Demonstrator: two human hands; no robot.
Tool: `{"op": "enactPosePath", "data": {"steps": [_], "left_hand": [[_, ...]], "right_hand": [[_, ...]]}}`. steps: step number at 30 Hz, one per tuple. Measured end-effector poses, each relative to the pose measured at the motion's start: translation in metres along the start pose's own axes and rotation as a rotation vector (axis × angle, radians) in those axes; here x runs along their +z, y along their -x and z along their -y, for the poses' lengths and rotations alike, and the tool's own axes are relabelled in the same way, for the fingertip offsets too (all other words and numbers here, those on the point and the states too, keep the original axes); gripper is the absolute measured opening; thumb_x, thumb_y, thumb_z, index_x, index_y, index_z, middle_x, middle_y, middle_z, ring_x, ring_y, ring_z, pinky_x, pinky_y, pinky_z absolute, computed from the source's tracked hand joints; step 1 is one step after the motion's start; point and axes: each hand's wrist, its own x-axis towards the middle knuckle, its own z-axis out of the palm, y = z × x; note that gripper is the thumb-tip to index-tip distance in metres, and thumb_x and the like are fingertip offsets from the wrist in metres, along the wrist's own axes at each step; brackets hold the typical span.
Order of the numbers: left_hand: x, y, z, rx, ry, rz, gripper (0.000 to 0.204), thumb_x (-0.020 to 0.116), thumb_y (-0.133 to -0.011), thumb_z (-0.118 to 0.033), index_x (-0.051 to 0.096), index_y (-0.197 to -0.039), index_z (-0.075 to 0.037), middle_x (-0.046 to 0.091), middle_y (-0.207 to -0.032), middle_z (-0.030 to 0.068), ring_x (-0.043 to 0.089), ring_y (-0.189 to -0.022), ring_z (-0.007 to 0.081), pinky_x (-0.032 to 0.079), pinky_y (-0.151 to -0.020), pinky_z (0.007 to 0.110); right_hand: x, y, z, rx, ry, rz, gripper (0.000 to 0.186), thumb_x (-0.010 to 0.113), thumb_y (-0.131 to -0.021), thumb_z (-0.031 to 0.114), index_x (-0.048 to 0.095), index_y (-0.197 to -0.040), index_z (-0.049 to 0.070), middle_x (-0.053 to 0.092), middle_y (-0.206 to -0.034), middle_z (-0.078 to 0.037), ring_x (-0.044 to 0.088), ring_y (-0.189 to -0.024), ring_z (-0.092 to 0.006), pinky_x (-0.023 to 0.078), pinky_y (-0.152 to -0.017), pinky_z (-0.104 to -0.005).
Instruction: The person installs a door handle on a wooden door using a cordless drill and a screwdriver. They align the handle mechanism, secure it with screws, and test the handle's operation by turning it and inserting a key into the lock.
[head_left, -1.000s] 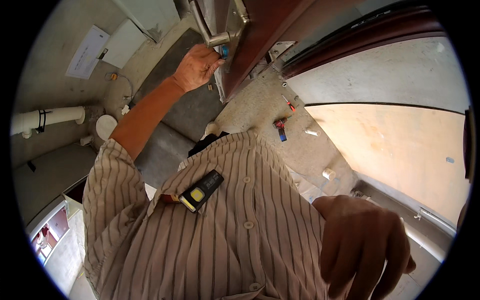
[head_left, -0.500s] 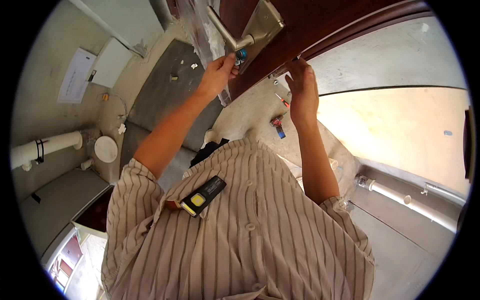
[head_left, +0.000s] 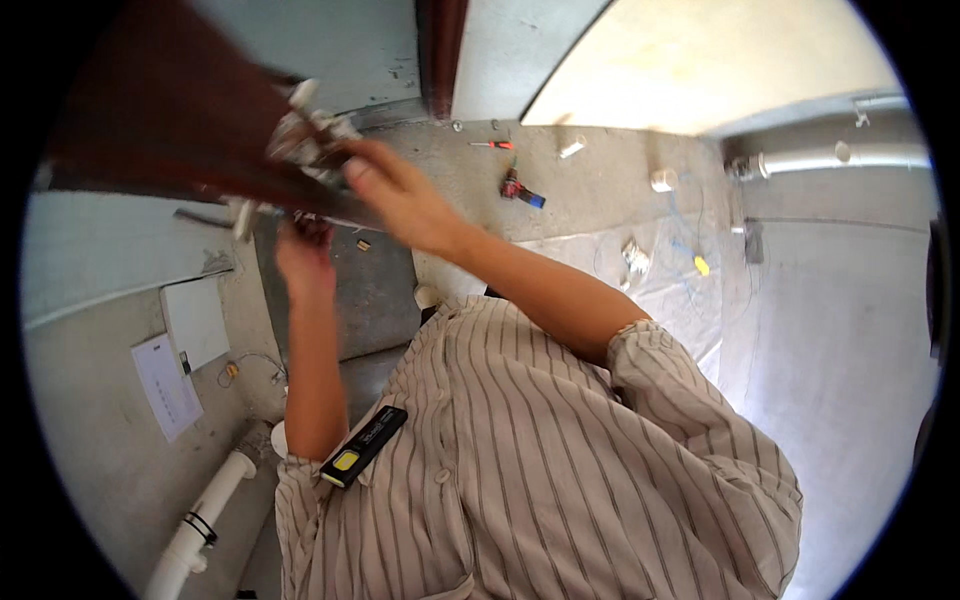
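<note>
A dark red-brown door reaches in from the upper left, smeared by motion. On one face a pale lever handle stands beside crumpled clear film. My right hand is at the door's edge beside the film, fingers bent around it. Below the door, my left hand is closed near a second handle on the opposite face. Its fingers are blurred, and a small dark reddish thing shows at them that I cannot make out.
On the concrete floor lie a red-and-black power drill and a red-handled screwdriver. A white roll-like piece and a yellow item lie farther right. White pipes run along the wall. A black work light hangs on my shirt.
The door has swung to the left across the view. My right hand has moved left to the door's edge; my left hand has gone lower and left, away from the blue-green thing at the handle.
</note>
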Motion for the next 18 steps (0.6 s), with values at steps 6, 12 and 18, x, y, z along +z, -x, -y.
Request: {"op": "enactPosePath", "data": {"steps": [6, 12, 18], "left_hand": [[0.002, 0.024, -0.025, -0.104, 0.225, 0.168, 0.040, 0.058, -0.095, -0.036, 0.062, -0.121, -0.006, 0.067, -0.119, 0.0094, 0.064, -0.110, 0.0270, 0.053, -0.097, 0.043], [-0.060, 0.041, 0.004, 0.322, 0.071, -0.444, 0.047, 0.060, -0.093, -0.039, 0.059, -0.126, -0.005, 0.062, -0.126, 0.0130, 0.058, -0.117, 0.0300, 0.044, -0.107, 0.046], [-0.162, 0.062, -0.004, 0.495, -0.093, -0.902, 0.046, 0.061, -0.093, -0.039, 0.058, -0.125, -0.006, 0.060, -0.127, 0.0123, 0.056, -0.119, 0.0289, 0.043, -0.106, 0.045]], "right_hand": [[-0.028, 0.005, -0.010, -0.048, -0.039, 0.209, 0.066, 0.056, -0.099, 0.041, 0.036, -0.145, -0.003, 0.052, -0.137, -0.020, 0.051, -0.128, -0.0275, 0.045, -0.103, -0.0395], [-0.186, 0.038, -0.169, 0.485, 0.230, 0.082, 0.053, 0.062, -0.095, 0.040, 0.058, -0.126, -0.003, 0.067, -0.116, -0.021, 0.065, -0.110, -0.0290, 0.050, -0.095, -0.0410], [-0.436, 0.114, -0.359, 1.012, 1.010, 0.016, 0.047, 0.065, -0.087, 0.042, 0.062, -0.113, 0.003, 0.070, -0.101, -0.023, 0.066, -0.100, -0.0403, 0.051, -0.088, -0.0494]]}}
